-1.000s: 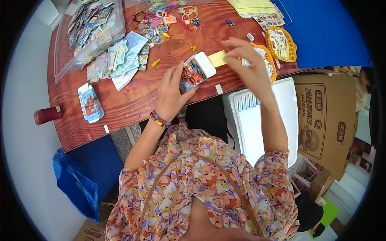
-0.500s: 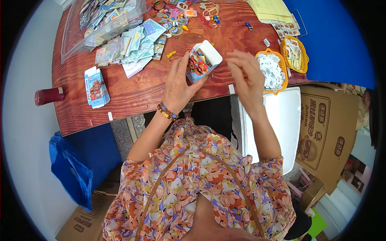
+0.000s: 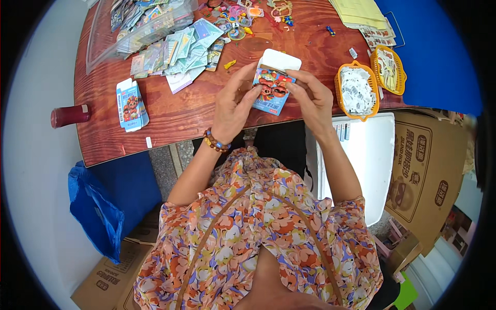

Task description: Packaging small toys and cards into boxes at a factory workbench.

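Between my two hands is a small blue printed cardboard box [image 3: 268, 103] with red cartoon figures on its front and its white top flap raised. My left hand [image 3: 235, 103] grips its left side, thumb on the front face. My right hand [image 3: 315, 101] closes on the upper right edge, thumb on the front and fingers by the opening. Whatever lies inside is hidden. To the left a second box [image 3: 132, 107] of the same kind lies on the red-brown wooden table [image 3: 175, 119], its end flap open.
A clear plastic bin [image 3: 108, 57] of cards stands at the far left, beside a spread pile of cards [image 3: 181, 51]. Small trinkets [image 3: 240, 20] lie at the back. Two orange baskets [image 3: 342, 98] hold white and yellow pieces. A white foam box [image 3: 380, 170] sits right, below the table edge.
My right hand has come in from the right and now holds the box too. The box has turned, so its printed front faces me more squarely. The view has shifted slightly.
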The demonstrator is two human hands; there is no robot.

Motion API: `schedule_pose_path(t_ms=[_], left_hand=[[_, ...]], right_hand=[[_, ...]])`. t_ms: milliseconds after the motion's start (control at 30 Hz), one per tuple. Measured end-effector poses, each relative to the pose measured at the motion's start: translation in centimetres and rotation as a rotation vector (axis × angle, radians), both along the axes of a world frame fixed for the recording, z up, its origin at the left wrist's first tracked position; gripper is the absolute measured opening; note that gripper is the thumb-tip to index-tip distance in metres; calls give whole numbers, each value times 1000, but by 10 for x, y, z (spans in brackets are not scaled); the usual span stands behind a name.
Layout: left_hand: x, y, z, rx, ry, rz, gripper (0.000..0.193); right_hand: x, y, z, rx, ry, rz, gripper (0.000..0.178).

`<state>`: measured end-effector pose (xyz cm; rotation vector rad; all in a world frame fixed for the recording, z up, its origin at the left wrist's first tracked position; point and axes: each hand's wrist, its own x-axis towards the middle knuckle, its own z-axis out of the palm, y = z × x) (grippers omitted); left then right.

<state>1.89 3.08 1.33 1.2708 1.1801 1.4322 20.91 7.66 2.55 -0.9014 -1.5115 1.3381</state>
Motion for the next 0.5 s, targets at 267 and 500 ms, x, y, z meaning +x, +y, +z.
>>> schedule_pose_path(t_ms=[267,500], left_hand=[[-26,-7,9,50,136,-157,46],[-30,-17,17,-116,-43,-232,43]], right_hand=[[6,12,7,258,-165,156,26],[-1,-2,26,8,-188,179,27]])
